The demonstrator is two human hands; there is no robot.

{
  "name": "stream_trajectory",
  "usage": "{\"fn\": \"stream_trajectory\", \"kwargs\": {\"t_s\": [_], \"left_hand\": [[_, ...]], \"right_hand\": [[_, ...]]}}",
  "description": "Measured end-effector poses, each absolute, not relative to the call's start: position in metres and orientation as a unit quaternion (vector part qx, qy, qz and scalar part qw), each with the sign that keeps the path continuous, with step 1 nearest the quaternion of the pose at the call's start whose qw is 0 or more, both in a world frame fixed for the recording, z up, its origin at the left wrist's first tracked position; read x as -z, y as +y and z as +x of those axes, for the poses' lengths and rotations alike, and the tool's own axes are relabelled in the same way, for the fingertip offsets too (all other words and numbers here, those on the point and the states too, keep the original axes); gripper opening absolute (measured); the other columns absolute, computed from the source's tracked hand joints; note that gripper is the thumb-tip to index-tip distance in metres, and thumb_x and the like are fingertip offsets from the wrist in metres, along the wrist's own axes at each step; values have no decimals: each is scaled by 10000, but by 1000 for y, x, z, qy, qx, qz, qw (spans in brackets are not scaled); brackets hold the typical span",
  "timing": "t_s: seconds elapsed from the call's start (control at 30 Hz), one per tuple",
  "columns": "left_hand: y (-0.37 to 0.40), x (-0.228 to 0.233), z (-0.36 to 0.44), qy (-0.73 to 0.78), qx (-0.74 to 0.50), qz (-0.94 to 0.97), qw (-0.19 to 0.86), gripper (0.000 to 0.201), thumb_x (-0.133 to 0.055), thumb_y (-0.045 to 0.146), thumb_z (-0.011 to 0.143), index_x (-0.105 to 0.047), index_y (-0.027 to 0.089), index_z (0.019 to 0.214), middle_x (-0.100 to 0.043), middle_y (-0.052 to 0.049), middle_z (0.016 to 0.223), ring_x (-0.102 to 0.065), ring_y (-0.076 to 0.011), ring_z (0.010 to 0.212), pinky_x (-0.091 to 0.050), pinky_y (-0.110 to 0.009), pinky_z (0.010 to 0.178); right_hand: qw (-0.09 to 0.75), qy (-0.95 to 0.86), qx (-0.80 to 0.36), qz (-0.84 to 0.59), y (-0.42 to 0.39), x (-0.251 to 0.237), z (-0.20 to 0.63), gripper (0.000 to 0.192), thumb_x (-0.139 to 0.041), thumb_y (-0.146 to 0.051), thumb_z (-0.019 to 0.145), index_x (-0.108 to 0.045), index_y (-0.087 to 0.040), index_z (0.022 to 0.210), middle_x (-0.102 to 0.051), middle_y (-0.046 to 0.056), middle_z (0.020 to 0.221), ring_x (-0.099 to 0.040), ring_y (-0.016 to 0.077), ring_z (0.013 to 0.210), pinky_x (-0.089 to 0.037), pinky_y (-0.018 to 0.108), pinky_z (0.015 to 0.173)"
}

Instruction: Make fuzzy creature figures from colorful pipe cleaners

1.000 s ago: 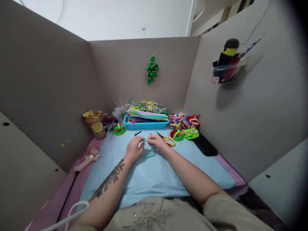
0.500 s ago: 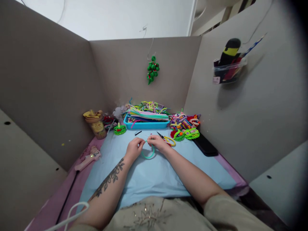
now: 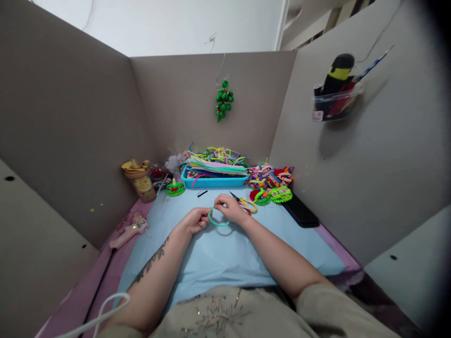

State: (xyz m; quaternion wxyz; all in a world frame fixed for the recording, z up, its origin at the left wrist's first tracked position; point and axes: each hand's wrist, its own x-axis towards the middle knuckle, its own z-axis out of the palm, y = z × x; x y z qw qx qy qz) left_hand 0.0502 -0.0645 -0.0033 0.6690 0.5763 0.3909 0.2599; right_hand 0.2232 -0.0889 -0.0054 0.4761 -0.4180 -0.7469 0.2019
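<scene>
Fuzzy teal pipe cleaner (image 3: 217, 222), bent into a soft loop, held just above the pale blue paper sheet (image 3: 225, 253) mid-table. Pinched at its left end by the left hand (image 3: 193, 220), fingers curled together on it. Gripped at the top by the right hand (image 3: 229, 209), fingertips closed on the strand. Just beyond the right hand, yellow-handled scissors (image 3: 246, 204). Farther back, a rectangular blue plastic tray (image 3: 213, 180) heaped with colourful pipe cleaners. Off to the left, a pink glue gun (image 3: 128, 231).
</scene>
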Motion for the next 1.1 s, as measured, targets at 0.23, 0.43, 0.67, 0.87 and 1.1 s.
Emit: {"fn": "stream_trajectory", "kwargs": {"t_s": [0.23,0.43,0.67,0.87,1.1], "left_hand": [[-66,5,53,408,-376,578,599,253,-614,398,681,-535,158,683,-405,52,524,-307,-62,443,-188,-188,406],[-68,7,58,412,-411,606,542,210,-619,359,688,-599,154,649,-532,10,602,-413,-99,551,-293,-199,482],[-68,7,54,387,-317,549,670,272,-602,392,690,-529,143,611,-363,62,487,-242,-33,385,-118,-174,370],[-63,5,48,371,-263,509,731,203,-611,288,658,-490,136,599,-397,49,527,-196,-8,367,-96,-156,327],[-70,3,51,368,-332,524,693,315,-676,419,679,-555,132,729,-512,17,623,-299,-14,414,-135,-154,356]], "right_hand": [[498,-661,-267,-494,-84,12,227,104,-559,-260,731,-576,-176,673,-555,-11,662,-482,134,640,-367,247,618],[498,-638,-304,-502,-82,13,226,131,-569,-287,714,-580,-172,651,-531,-20,624,-460,126,621,-355,236,584],[486,-665,-303,-479,-85,13,223,123,-571,-287,730,-587,-177,676,-558,-9,671,-480,132,649,-368,248,608],[488,-696,-261,-459,-88,10,219,91,-562,-248,740,-579,-180,681,-571,-2,682,-493,135,668,-375,249,623],[473,-650,-331,-495,-88,11,221,106,-555,-271,734,-558,-174,691,-532,-28,588,-474,108,540,-361,230,525]]}}
